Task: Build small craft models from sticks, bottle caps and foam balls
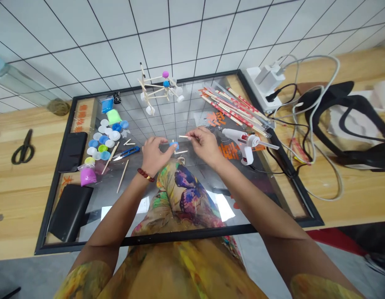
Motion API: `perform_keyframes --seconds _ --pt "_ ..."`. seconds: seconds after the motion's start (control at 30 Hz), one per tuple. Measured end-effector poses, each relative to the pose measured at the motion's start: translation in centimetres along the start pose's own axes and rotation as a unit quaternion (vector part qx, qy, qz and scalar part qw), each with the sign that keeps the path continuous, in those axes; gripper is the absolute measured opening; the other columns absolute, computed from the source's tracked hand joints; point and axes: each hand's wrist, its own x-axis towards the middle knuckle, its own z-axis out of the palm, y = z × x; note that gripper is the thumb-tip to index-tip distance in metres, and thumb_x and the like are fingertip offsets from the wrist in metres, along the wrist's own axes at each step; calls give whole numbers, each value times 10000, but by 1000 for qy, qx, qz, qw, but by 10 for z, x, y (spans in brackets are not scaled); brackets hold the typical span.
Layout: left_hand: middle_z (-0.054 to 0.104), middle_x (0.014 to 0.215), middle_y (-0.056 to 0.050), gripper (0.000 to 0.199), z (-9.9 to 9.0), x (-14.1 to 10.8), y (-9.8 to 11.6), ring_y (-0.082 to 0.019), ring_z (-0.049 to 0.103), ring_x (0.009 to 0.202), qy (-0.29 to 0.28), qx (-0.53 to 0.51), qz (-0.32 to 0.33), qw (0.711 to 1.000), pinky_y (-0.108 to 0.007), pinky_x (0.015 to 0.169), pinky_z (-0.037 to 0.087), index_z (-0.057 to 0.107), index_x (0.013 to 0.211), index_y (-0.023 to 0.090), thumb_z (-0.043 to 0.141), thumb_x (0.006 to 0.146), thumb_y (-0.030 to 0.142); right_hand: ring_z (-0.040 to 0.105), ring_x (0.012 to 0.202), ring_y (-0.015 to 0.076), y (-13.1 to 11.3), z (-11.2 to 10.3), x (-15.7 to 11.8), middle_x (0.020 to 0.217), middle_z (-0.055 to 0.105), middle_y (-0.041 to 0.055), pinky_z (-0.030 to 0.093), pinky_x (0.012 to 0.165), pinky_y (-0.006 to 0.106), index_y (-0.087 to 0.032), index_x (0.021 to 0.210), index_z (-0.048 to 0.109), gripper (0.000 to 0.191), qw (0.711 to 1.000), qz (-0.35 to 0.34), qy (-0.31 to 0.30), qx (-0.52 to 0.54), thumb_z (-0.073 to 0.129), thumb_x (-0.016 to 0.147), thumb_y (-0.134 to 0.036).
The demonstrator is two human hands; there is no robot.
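Observation:
Between the thumb and fingers of my left hand (pixel 155 154) is a small blue bottle cap (pixel 174 145), held low over the glass. A small pale piece shows at the cap, too small to make out well. My right hand (pixel 204 143) pinches a short wooden stick (pixel 183 136) by one end, its other end pointing left toward the cap, apart from it. Just below the cap lies another short stick piece (pixel 181 152). Left of my left hand are blue-handled thread snips (pixel 127 153) and a longer stick (pixel 122 176).
A stick frame with coloured balls (pixel 161 89) stands at the back. Bottle caps (pixel 109 143) and clay packets (pixel 87 176) lie left. Right are a white glue gun (pixel 242 143), packaged chopsticks (pixel 236 109) and a cabled power strip (pixel 257 89). Black scissors (pixel 23 148) lie far left.

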Motion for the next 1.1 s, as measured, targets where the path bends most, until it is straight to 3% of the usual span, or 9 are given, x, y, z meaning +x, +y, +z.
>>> perform_keyframes --seconds 0.17,0.47,1.1 --pt "670 935 -78 264 -2 3 0 -279 600 1005 -18 1 -8 1000 -438 944 416 735 844 224 666 861 478 642 919 241 10 4 -1 936 692 80 500 855 370 -213 925 722 193 1000 10 2 14 532 903 -190" --pt "662 998 -77 162 6 2 1 -298 584 1024 1 0 -4 1000 -491 964 382 726 782 234 778 764 386 624 975 251 10 11 -2 959 705 69 451 896 399 -250 953 745 198 1000 -8 -7 -23 552 929 -218" --pt "667 1065 -65 115 9 -2 1 -297 589 1084 2 -17 3 1000 -490 1001 338 734 843 247 760 791 347 602 973 259 5 8 -11 969 716 64 368 870 415 -262 972 753 207 997 -12 -35 -61 551 941 -228"
